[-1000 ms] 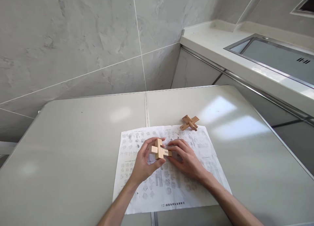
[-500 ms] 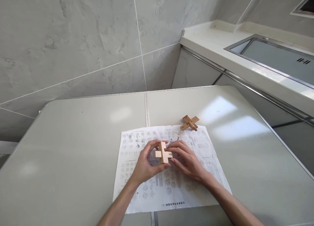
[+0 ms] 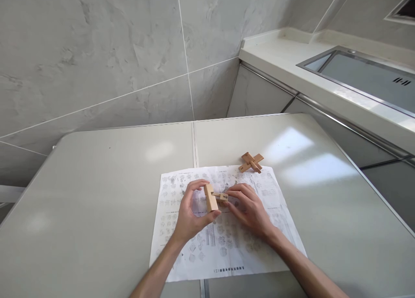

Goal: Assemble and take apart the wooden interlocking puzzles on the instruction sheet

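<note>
Currently: my L hand grips notched block; R hand pinches pc. "3", seemingly unseated; crossed pcs., right of ctr, look interlocked.

the left hand curves in a wide grip, the right hand pinches.

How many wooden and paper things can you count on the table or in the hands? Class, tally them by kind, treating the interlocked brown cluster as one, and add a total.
Pale wooden pieces: 2
Brown wooden cluster: 1
Printed paper sheet: 1
Total: 4
</note>
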`<state>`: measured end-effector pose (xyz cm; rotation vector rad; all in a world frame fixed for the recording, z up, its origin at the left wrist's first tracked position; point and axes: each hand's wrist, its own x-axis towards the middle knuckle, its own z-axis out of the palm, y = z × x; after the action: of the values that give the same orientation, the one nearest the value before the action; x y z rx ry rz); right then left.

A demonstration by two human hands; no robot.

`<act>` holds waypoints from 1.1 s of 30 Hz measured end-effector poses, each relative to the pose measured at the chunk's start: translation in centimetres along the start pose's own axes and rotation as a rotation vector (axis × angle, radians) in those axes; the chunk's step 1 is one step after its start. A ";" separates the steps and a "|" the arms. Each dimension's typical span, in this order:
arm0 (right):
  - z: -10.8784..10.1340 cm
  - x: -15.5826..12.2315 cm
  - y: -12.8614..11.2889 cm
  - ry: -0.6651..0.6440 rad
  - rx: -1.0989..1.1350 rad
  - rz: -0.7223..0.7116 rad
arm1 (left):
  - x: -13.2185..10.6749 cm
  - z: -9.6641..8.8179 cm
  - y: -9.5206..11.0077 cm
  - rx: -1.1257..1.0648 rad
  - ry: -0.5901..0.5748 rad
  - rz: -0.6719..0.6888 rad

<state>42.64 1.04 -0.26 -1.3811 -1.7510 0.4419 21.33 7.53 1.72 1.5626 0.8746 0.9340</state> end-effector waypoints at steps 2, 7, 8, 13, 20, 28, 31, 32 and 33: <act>0.0 0.0 0.1 0.024 -0.020 0.035 | 0.0 -0.2 -0.1 0.080 0.035 0.050; 0.1 0.1 0.1 0.016 -0.033 0.078 | -0.1 -0.6 0.2 0.354 -0.064 0.218; 0.1 0.1 0.1 0.015 -0.035 0.082 | -0.1 -0.7 0.3 0.395 -0.112 0.242; 0.1 0.2 0.0 0.018 -0.028 0.101 | -0.3 -0.8 1.1 0.517 -0.341 0.297; 0.1 0.3 0.0 0.029 -0.027 0.110 | 0.0 -0.6 1.2 0.668 -0.386 0.391; 0.0 0.3 -0.2 0.020 -0.076 0.084 | 0.5 -1.3 1.1 0.768 -0.282 0.378; 0.0 0.3 -0.3 0.005 -0.090 0.088 | 0.7 -1.9 0.9 0.790 -0.243 0.358; 0.1 0.3 -0.3 -0.005 -0.096 0.085 | 0.8 -2.1 0.9 0.792 -0.234 0.355; 0.1 0.4 -0.3 -0.015 -0.101 0.082 | 0.9 -2.3 0.8 0.791 -0.226 0.355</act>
<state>42.41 1.28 0.03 -1.5289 -1.7537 0.4139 19.69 9.14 2.93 2.5120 0.8646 0.6489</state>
